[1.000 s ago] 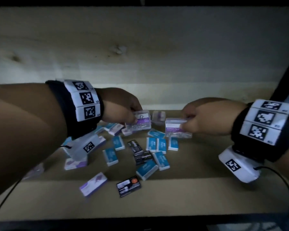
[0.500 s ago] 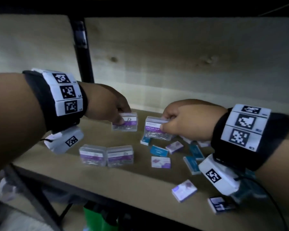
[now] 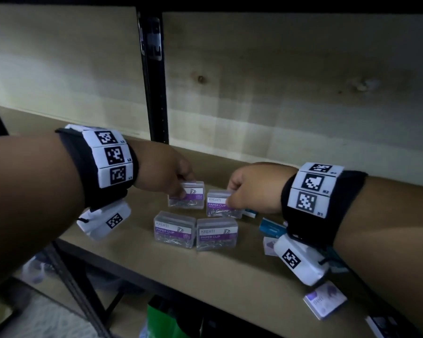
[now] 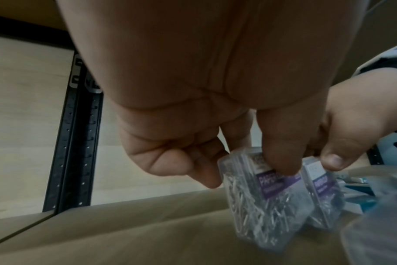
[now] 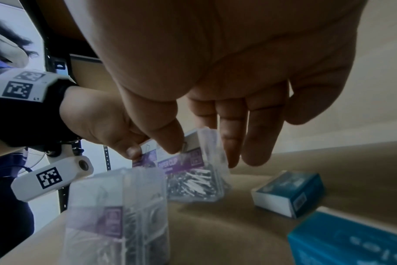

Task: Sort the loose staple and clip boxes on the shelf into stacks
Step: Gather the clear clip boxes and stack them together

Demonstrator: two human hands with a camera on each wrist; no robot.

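Four clear paper clip boxes with purple labels stand on the wooden shelf [image 3: 205,284]. My left hand [image 3: 178,181] pinches the top of the back left box [image 3: 189,197] [image 4: 258,200] between thumb and fingers. My right hand [image 3: 237,196] pinches the back right box [image 3: 221,204] [image 5: 193,172] the same way, right beside the other. Both held boxes sit at or just above the shelf. Two more clip boxes [image 3: 175,232] [image 3: 216,236] stand side by side in front of them.
Small teal staple boxes [image 3: 271,228] [image 5: 290,193] and purple-white boxes [image 3: 324,302] lie scattered on the shelf to the right, partly under my right wrist. A black upright post [image 3: 154,76] rises behind my left hand. The shelf's front edge [image 3: 156,286] is close below.
Both hands have carried their clip boxes leftward along the shelf and lowered them behind the two standing clip boxes; the scattered staple boxes now lie off to the right.
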